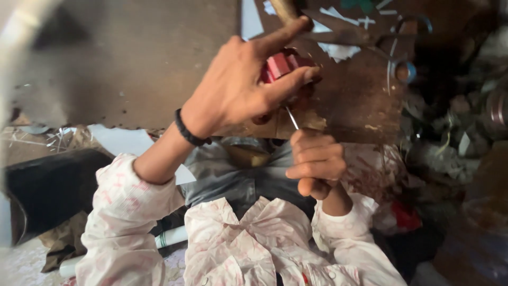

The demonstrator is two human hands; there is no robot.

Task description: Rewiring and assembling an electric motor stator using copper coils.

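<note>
A worn brown wooden board [132, 63] fills the top of the view, with clutter on the floor around it. At its near edge, the left hand [238, 87] pinches a small red block [283, 64], steadying it. At five o'clock from the block, the right hand [316, 164] is fisted around a thin metal rod [292, 118] angled up toward it. Scissors [402, 50] lie at two o'clock.

red block [284, 64]: mostly covered by left hand [241, 87] fingers, shape unclear
thin metal rod [292, 118]: lower end hidden in right hand [316, 163] fist, upper end lost behind left hand
wooden handle [287, 10]: cut off by top edge
scissors [403, 47]: blurred, blades hard to trace
right-side clutter [460, 132]: blurred, cannot tell items
white roll [170, 238]: partly hidden under sleeve
top-left corner: motion blur, unreadable
</note>
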